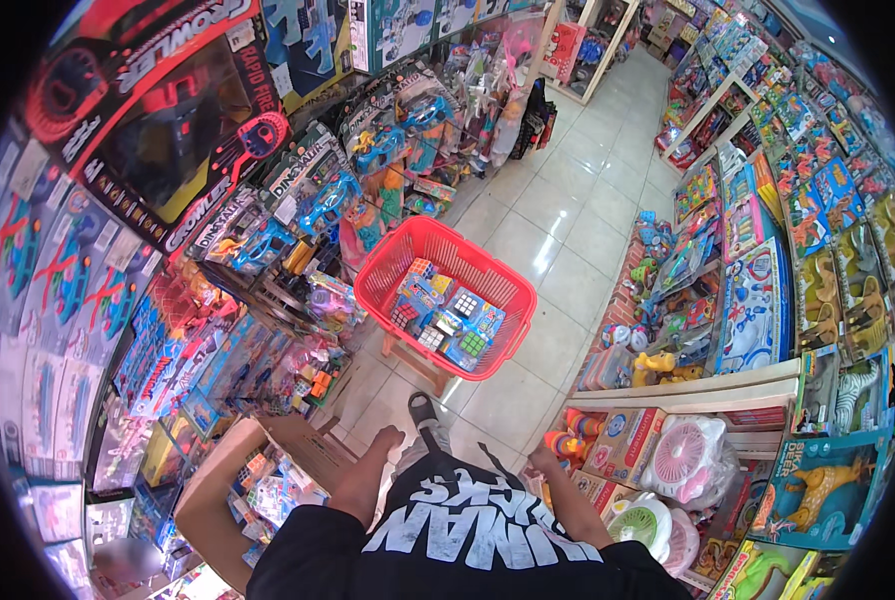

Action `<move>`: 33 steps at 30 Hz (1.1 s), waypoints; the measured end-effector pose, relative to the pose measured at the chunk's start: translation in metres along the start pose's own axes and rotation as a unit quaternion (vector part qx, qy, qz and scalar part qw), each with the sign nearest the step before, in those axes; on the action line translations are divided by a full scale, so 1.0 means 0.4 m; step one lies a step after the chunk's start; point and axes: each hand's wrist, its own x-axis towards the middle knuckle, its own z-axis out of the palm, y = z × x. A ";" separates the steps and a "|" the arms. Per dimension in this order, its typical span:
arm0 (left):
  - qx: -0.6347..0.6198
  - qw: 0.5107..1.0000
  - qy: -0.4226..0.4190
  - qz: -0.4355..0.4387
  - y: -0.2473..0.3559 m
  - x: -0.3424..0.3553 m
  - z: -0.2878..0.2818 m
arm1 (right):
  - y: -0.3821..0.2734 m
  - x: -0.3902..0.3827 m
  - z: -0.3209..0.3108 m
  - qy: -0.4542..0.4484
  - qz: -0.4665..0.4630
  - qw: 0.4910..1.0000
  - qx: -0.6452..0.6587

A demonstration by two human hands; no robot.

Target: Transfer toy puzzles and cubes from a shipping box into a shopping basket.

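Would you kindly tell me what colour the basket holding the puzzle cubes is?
The basket is bright red, seen best in the head view.

Black shirt (458, 560): lettered large, white | red-black toy box (163, 115): boldly lettered | teal deer box (823, 490): lettered

The red basket (514, 300) hides most of the wooden stool (416, 369) beneath it. Inside the basket, cube packages (486, 316) partly conceal one another; their print is too small to read. On the basket's near side, individual fingers of the left hand (387, 439) and right hand (543, 461) are indistinct. Near-left of the basket, a black sleeve (316, 545) covers part of the cardboard box (208, 500).
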 end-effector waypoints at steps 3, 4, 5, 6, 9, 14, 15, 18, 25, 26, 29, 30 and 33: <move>-0.070 0.997 0.005 0.013 -0.025 0.024 0.049 | -0.106 -0.050 -0.155 0.068 0.270 0.853 0.442; -0.163 0.987 -0.005 -0.005 -0.035 0.020 0.076 | -0.134 -0.071 -0.193 0.094 0.309 0.803 0.501; -0.161 0.987 -0.001 -0.007 -0.026 -0.006 0.088 | -0.154 -0.090 -0.203 0.121 0.345 0.744 0.559; -0.160 0.987 0.012 -0.010 0.016 -0.038 0.093 | -0.151 -0.108 -0.169 0.124 0.348 0.742 0.560; -0.123 0.992 0.034 0.011 0.088 -0.169 0.121 | -0.158 -0.116 -0.067 0.155 0.303 0.726 0.598; 0.152 0.962 0.009 0.228 0.162 -0.335 0.279 | -0.054 -0.121 0.490 0.057 0.261 0.925 0.270; 0.183 0.971 0.043 0.147 0.022 -0.359 0.360 | -0.131 -0.065 0.435 0.044 0.202 0.929 0.307; -0.058 0.985 0.147 0.073 0.036 -0.522 0.411 | -0.144 -0.188 0.598 -0.077 0.112 0.981 0.140; -0.152 0.974 0.137 -0.099 -0.287 -0.689 0.624 | -0.345 -0.286 0.404 -0.146 0.335 0.781 0.507; -0.098 0.982 0.084 -0.135 -0.312 -0.706 0.635 | -0.351 -0.290 0.394 -0.121 0.305 0.797 0.507; -0.193 0.962 -0.034 -0.189 -0.377 -0.793 0.679 | -0.367 -0.266 0.359 -0.081 0.226 0.860 0.450; -0.197 0.962 -0.036 -0.185 -0.363 -0.837 0.683 | -0.368 -0.259 0.361 -0.067 0.181 0.897 0.397; -0.235 0.955 -0.005 -0.181 -0.401 -0.890 0.750 | -0.387 -0.203 0.361 -0.093 0.241 0.867 0.426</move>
